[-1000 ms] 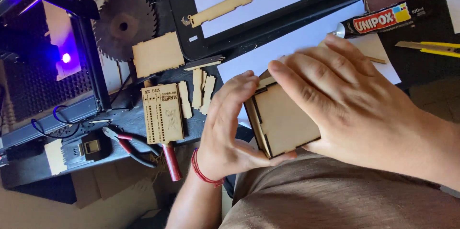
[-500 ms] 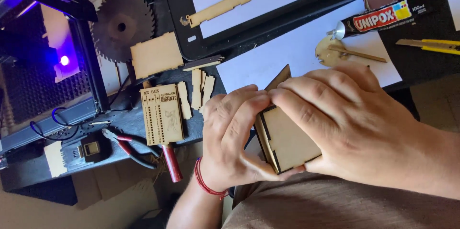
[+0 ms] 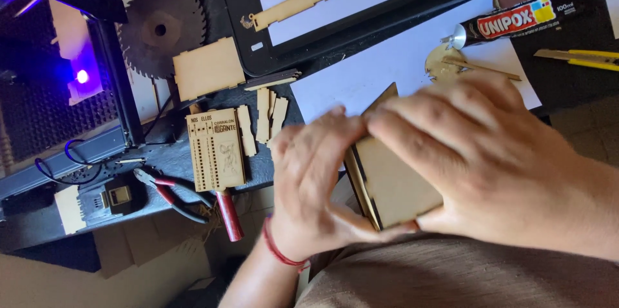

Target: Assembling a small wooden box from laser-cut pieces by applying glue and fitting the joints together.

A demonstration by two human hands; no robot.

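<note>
**Both hands pressing a small wooden box together**

You hold a small box of thin laser-cut wood panels (image 3: pixel 393 182) above your lap, near the desk edge. Your left hand (image 3: pixel 316 185) curls against its left side; your right hand (image 3: pixel 496 159) wraps over the top, fingers closed on it. Judging by its shape, several panels are already joined. More cut pieces (image 3: pixel 265 114) lie loose on the desk, apparently not yet fitted, beside an engraved panel (image 3: pixel 216 150). A glue tube (image 3: pixel 509 21) lies on white paper (image 3: pixel 387 66).
</note>
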